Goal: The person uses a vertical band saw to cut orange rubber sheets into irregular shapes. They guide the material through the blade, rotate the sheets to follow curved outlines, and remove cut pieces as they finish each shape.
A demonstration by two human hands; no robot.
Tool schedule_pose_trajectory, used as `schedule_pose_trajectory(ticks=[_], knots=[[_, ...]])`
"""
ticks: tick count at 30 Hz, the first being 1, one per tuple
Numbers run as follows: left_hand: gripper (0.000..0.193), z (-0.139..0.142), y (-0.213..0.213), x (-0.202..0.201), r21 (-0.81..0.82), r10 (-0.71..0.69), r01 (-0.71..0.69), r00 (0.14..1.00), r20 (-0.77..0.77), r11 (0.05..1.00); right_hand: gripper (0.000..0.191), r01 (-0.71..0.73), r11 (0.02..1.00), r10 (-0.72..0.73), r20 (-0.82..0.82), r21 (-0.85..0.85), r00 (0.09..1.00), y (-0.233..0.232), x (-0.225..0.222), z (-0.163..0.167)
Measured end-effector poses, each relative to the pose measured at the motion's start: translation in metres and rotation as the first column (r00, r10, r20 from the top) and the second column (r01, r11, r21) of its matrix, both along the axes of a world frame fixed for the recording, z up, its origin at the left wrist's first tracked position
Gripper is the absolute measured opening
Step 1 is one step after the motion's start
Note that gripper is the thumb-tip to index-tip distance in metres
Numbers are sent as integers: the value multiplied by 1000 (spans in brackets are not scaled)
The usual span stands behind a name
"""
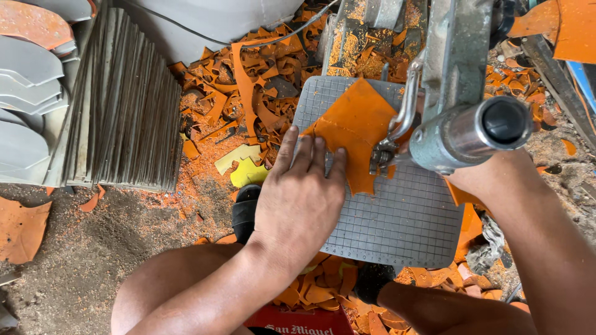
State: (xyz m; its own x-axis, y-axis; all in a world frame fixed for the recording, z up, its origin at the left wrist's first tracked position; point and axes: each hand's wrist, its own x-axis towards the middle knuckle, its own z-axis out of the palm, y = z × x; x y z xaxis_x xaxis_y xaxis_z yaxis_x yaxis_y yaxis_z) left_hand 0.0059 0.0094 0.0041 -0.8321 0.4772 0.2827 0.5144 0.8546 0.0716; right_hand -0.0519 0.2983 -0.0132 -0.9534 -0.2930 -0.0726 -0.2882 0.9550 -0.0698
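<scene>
1. Orange sheet (354,127), a flat, irregular piece with jagged edges, lies on the gridded grey work table (403,223) of a saw-like cutting machine, its near edge meeting the blade area (380,156) just below the machine's metal arm (456,56).

2. Left hand (301,192) rests palm down with fingers (304,152) spread flat and fairly wide, the tips pressing on the sheet's near-left edge. Held this way it seems to pin the piece against the table so it does not lift or chatter, while staying to the side of the blade.

3. Right hand is mostly hidden behind the machine's cylindrical grey housing (472,133); only the right forearm (534,229) shows, so I cannot tell how its fingers are set or what they hold. It appears to reach toward the sheet's far-right side.

4. Placing the sheet flat on the grid likely gives it full support and a visual guide for lines.

5. Orange offcuts (248,87) and sawdust are piled on the ground left of and behind the table, with more scraps (323,288) under its near edge.

6. A yellow scrap (247,169) lies just left of the table.

7. A stack of grey sheets (124,105) stands on edge at the far left, well apart from the hands, beside curved grey pieces (28,62).

8. A red crate (301,324) sits between the person's knees.
</scene>
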Motion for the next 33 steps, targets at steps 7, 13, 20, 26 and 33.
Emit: schedule_pose_trajectory(ticks=[7,13,20,26,33], knots=[[28,7,8,-1,-37,31,-31,1000,-4,999,29,-5,1000,4,10,31,1000,-13,-21,-4],[18,9,1,-15,59,-10,-3,975,221,998,30,-4,999,3,7,41,1000,-17,-33,-5],[62,0,-14,-55,115,-261,255,965,35,960,32,5,999,-5,-6,54,1000,-15,-48,-6],[82,-4,-17,-73,189,-352,312,904,241,931,33,19,999,-18,-18,46,1000,-25,-72,-4],[77,-7,-15,-45,155,-214,187,961,176,970,34,228,941,-261,-107,-250,959,-42,41,36]])
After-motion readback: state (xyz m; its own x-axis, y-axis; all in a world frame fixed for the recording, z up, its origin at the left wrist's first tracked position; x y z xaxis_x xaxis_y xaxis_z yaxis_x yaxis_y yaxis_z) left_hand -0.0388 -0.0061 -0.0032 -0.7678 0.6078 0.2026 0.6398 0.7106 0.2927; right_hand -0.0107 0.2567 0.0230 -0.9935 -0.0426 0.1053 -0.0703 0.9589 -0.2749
